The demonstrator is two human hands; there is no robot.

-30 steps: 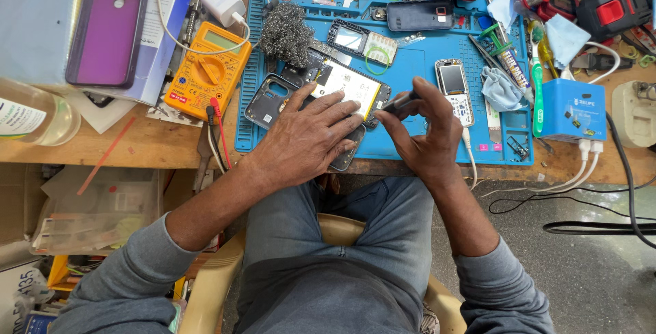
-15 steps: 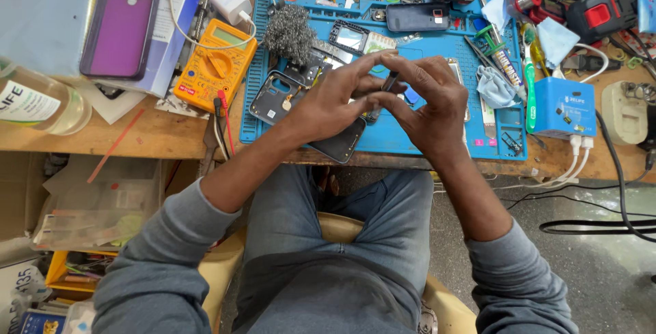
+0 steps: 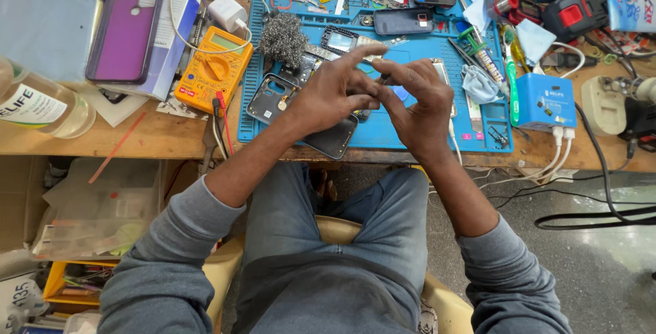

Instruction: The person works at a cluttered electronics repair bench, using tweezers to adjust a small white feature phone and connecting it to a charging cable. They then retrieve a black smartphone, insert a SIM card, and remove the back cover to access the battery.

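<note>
Both hands meet fingertip to fingertip above the blue mat (image 3: 410,136): left hand (image 3: 326,98) and right hand (image 3: 418,105) pinch a small part, too hidden to identify. Opened phone shell (image 3: 273,98) lies at 9 o'clock, steel wool (image 3: 282,39) at 11 o'clock.

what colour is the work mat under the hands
Blue. The mat shows best in the head view, the only one, under both hands.
</note>
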